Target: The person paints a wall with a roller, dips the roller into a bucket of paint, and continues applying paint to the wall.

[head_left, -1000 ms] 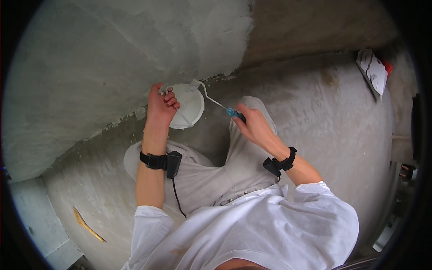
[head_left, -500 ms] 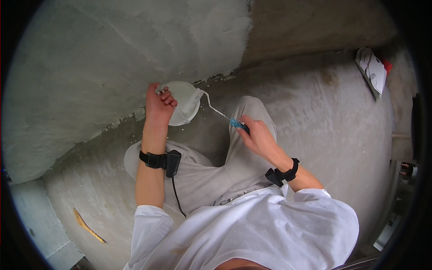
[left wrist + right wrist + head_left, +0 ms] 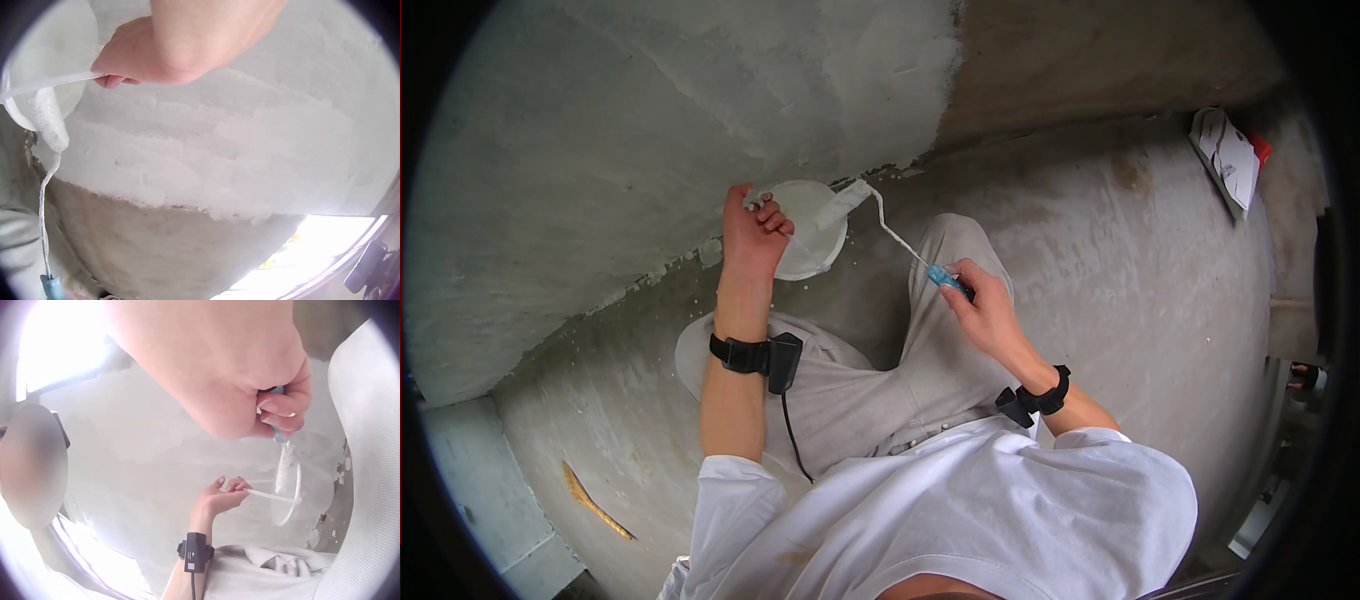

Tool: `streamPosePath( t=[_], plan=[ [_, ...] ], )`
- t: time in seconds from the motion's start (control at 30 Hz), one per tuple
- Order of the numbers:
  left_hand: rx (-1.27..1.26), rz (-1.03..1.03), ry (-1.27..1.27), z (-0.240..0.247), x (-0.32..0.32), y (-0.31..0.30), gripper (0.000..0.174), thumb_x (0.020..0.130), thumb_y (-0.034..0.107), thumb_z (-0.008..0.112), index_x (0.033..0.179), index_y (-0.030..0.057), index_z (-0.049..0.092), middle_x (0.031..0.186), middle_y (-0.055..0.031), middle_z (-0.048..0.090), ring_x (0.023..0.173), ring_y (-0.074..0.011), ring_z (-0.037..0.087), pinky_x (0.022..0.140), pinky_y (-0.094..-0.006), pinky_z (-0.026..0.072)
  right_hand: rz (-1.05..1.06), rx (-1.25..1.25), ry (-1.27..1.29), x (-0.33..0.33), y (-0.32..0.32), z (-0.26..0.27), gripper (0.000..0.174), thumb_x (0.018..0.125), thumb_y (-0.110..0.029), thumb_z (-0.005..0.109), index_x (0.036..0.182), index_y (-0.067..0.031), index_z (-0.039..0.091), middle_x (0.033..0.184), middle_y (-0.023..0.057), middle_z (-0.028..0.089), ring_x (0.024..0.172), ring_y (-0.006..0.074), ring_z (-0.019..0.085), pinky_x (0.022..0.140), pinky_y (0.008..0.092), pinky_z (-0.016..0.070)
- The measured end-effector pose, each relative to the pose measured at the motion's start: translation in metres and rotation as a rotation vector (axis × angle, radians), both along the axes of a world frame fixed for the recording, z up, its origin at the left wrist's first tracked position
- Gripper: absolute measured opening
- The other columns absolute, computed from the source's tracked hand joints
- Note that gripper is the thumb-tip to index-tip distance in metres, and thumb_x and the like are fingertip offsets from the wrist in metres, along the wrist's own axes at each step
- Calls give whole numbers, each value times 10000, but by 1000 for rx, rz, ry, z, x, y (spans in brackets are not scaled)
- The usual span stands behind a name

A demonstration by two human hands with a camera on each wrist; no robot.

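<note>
My left hand point(image 3: 755, 238) has its fingers curled round the thin white handle point(image 3: 59, 81) of a bucket, at the bucket's left side. The white bucket point(image 3: 805, 262) hangs tilted close to the wall, and its inside is coated with whitish paint. In my right hand point(image 3: 985, 305) I grip the blue handle of a paint roller point(image 3: 846, 203). Its bent frame point(image 3: 887, 225) is smeared white. The white-coated roller sleeve lies over the bucket's mouth, with its frame end past the rim. In the right wrist view the fingers wrap the blue grip point(image 3: 279, 432).
A wall point(image 3: 700, 110) ahead is partly coated in pale paint, with bare brown-grey at its right. Splatters dot the floor point(image 3: 1120, 300). A brush-like yellow tool point(image 3: 595, 500) lies at left. A white panel point(image 3: 1228, 160) and a red thing point(image 3: 1261, 150) stand at far right.
My right hand has drawn the roller back to the right, and more of its sleeve shows over the bucket's rim. The bucket has shifted slightly up and left; the left hand has barely moved.
</note>
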State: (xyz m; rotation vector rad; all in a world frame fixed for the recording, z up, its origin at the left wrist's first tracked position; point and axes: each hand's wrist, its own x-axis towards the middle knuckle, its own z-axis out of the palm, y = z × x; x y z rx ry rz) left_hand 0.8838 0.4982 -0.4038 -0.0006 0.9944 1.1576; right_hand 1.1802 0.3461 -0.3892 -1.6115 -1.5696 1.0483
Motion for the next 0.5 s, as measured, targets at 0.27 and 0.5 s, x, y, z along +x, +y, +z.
streamPosePath(
  t=[0.27, 0.5],
  plan=[
    [10, -3, 6, -1, 0, 0, 280, 861, 341, 515, 793, 77, 449, 562, 47, 286, 495, -92, 260, 538, -268, 240, -41, 31, -41, 7, 7, 0, 160, 874, -114, 589, 977, 8, 569, 644, 159, 554, 555, 266, 530, 550, 365, 398],
    [12, 28, -10, -3, 1, -1, 283, 848, 344, 530, 799, 76, 455, 569, 46, 285, 505, -93, 268, 543, -266, 243, 20, -49, 31, -2, -14, -13, 159, 872, -105, 592, 983, 7, 569, 667, 153, 577, 576, 259, 552, 569, 359, 423]
  ],
)
